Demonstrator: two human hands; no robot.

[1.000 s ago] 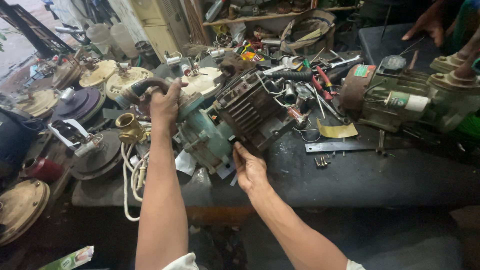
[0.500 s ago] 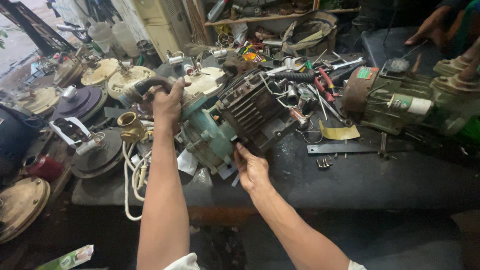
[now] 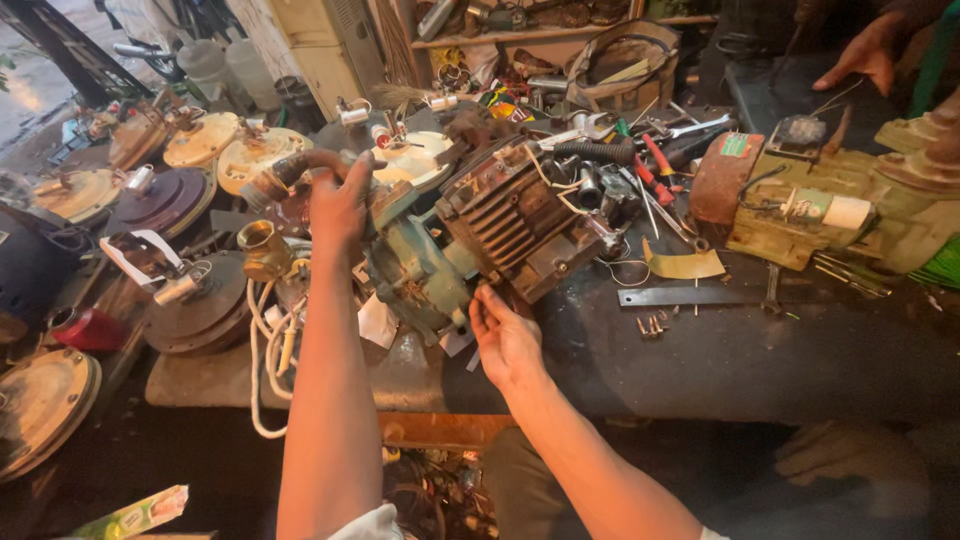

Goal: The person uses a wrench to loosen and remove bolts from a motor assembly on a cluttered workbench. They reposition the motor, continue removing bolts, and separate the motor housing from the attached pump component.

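A dirty teal pump body [image 3: 415,270] joined to a dark finned motor [image 3: 510,215] lies tilted on the black workbench [image 3: 720,360]. My left hand [image 3: 338,205] grips a curved rusty pipe fitting [image 3: 290,172] at the pump's far left end. My right hand [image 3: 503,338] touches the lower front edge of the finned motor, fingers curled against its base. Loose wires trail from the motor's right end.
A second greenish pump [image 3: 830,215] stands at the right, with another person's hand [image 3: 862,55] beyond it. Red-handled pliers [image 3: 655,165], a flat metal bar [image 3: 690,296] and small screws [image 3: 650,324] lie nearby. Round fan discs [image 3: 170,200] and a brass fitting [image 3: 262,245] crowd the left.
My right hand has slid up from the bench to the motor's lower edge. The left hand has kept its grip on the pipe fitting.
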